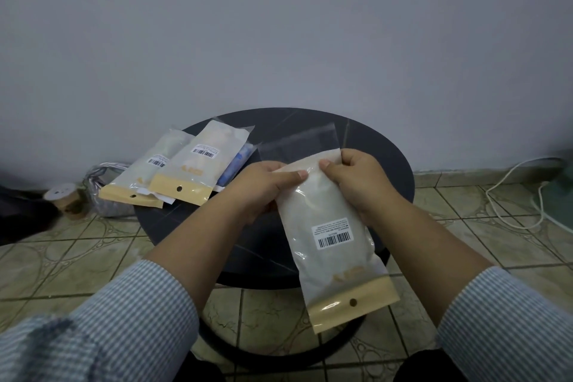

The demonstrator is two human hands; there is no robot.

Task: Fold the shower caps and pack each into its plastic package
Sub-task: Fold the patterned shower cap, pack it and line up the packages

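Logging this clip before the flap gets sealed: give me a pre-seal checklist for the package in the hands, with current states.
1. Both hands grip the held package near its open end: left hand, right hand: ok.
2. Contents sit below the mouth: ok.
3. Clear flap standing open, not folded over: not ok.
4. Cap neatly folded inside: cannot tell.
5. Bare spot on the round table for setting it down: ok.
6. Finished packages lie apart on the left: ok.

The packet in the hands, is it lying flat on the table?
No, both hands, left and right, hold the packet up in the air above the round table.
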